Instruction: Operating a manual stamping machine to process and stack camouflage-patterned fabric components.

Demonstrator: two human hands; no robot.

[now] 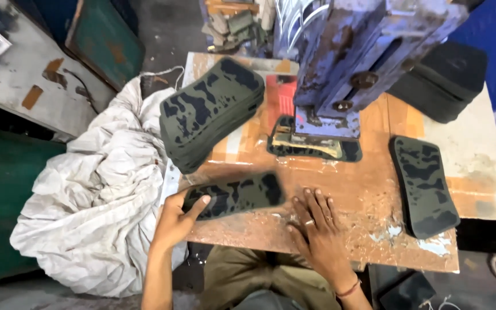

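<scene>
A worn wooden table point(374, 241) with scuffed orange and white patches fills the middle of the view. At its far side stands a heavy blue-painted metal press point(357, 51) with chipped paint, its foot coming down onto a dark camouflage-patterned foam piece point(317, 148) that lies flat under it. Off the left edge of the table sits a big crumpled white cloth sack point(93, 195), reaching from the floor up to the table's rim. On the far left part of the table, leaning over the sack, rests a thick stack of olive and black camouflage foam sheets point(210, 112), tilted on its side. At the far right corner lies a pile of plain dark foam pads point(446, 80). On the right part of the table, well apart from the hands, a single rounded camouflage foam sheet point(425, 185) lies flat.

Near the front edge, the left hand point(176, 221) holds one long camouflage foam strip point(236, 195) by its left end, thumb on top and fingers curled under, so the strip is pinched between them; it looks slightly blurred and sits just above or on the table, which one cannot be told. The right hand point(317, 229) lies flat on the table just to the right of the strip, fingers spread, palm down, holding nothing, with a ring on one finger and a thread band at the wrist.
</scene>
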